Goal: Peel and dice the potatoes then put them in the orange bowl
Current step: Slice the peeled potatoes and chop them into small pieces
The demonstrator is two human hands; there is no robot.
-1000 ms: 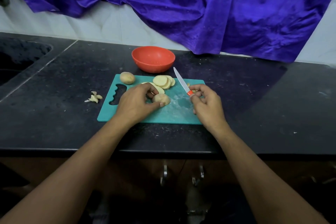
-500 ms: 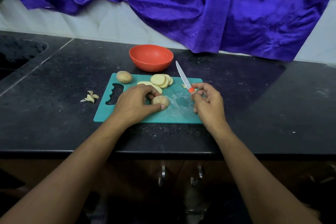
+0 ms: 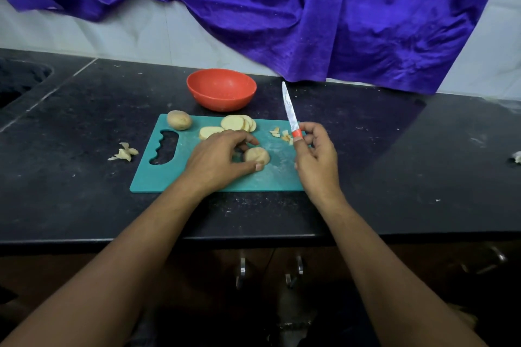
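A teal cutting board [image 3: 158, 177] lies on the black counter. My left hand [image 3: 217, 159] grips a cut potato piece [image 3: 256, 155] near the board's middle, thumb and fingers around it. My right hand [image 3: 317, 159] holds a knife [image 3: 290, 111] by its orange handle, blade pointing up and away above the board's right end. Potato slices [image 3: 238, 123] lie at the board's far side, and one more slice [image 3: 210, 131] sits just beyond my left hand. A whole unpeeled potato [image 3: 179, 120] sits at the far left corner. The orange bowl [image 3: 221, 89] stands empty behind the board.
Peel scraps [image 3: 124, 153] lie on the counter left of the board, small bits [image 3: 282, 134] on the board by the knife. A sink [image 3: 17, 82] is at far left. A purple cloth [image 3: 310, 8] hangs behind. The counter edge [image 3: 253, 238] runs near me.
My right hand has lifted the knife, its blade now steeper and higher. My left hand stays on the potato piece.
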